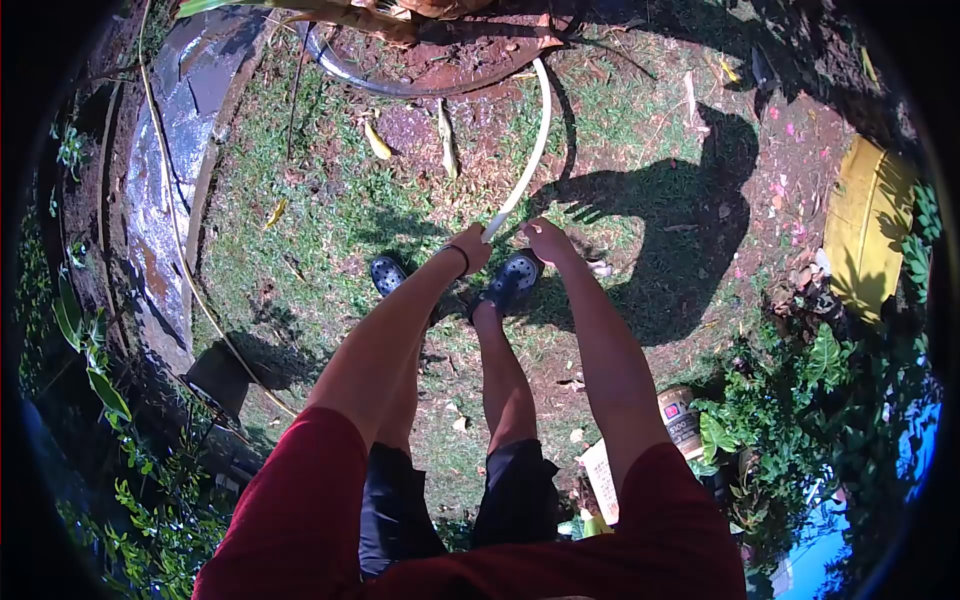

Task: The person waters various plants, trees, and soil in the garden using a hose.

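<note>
My left hand, with a dark band at the wrist, is closed around the lower end of a pale hose. From my fist the hose curves up and away to the edge of a round bed of reddish soil. Just right of the hose, my right hand is held apart from it with its fingers curled together; whether anything small is in them cannot be made out. Below my hands are my dark clogs on patchy grass.
A dark curved rim borders the soil bed. Along the left runs a wet paved strip with a thin pale line over it. A large yellow leaf lies right. Near my right arm stand a labelled tub and leafy plants.
</note>
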Tool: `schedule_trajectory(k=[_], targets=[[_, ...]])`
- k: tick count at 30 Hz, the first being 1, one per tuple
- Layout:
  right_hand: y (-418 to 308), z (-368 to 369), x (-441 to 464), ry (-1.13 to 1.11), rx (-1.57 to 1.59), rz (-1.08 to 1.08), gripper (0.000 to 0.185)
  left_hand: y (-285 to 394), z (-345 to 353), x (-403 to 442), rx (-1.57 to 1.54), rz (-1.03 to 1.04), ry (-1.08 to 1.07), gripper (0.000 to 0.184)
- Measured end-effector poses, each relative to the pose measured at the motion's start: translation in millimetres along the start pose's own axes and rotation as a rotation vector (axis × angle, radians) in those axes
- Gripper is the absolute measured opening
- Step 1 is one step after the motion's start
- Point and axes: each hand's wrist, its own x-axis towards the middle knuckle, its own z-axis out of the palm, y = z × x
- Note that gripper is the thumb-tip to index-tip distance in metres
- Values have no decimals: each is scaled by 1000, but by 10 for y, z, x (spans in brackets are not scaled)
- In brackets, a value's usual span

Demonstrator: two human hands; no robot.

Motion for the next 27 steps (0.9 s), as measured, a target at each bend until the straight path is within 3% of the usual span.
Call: schedule_trajectory(k=[10, 12, 13, 15, 18, 19, 20, 21, 22, 24, 27], targets=[[0, 19, 51, 55, 3, -41, 49, -7, 18, 14, 5, -3, -3, 42], [-45, -17, 64, -89, 352, 20, 55, 6, 13, 1, 2, 3, -2, 41], [-70, -23, 72, -89, 353, 21, 55, 6, 13, -11, 3, 3, -3, 41], [-193, -52, 31, -234, 1089, 220, 64, 71, 39, -88, 53, 20, 3, 42], [-500, -169, 63, -349, 1578, 104, 67, 220, 86, -477, 100, -10, -22, 44], [-700, -263, -13, -415, 1764, 31, 66, 166, 159, -617, 99, 72, -29, 45], [-768, -296, -23, -377, 1844, -2, 61, 240, 101, -833, 8, 8, -118, 46], [-796, -344, -46, -331, 1922, -39, 58, 111, 191, -934, 18, 108, -59, 47], [-810, -377, -95, -235, 1930, -28, 49, 185, 93, -1161, -291, -45, -192, 45], [-740, -478, -203, -168, 1986, -135, 36, 213, -48, -1605, -5, 202, -52, 31], [-611, -779, -466, -95, 2033, -327, 28, -148, -25, -2061, -69, 255, -122, 25]])
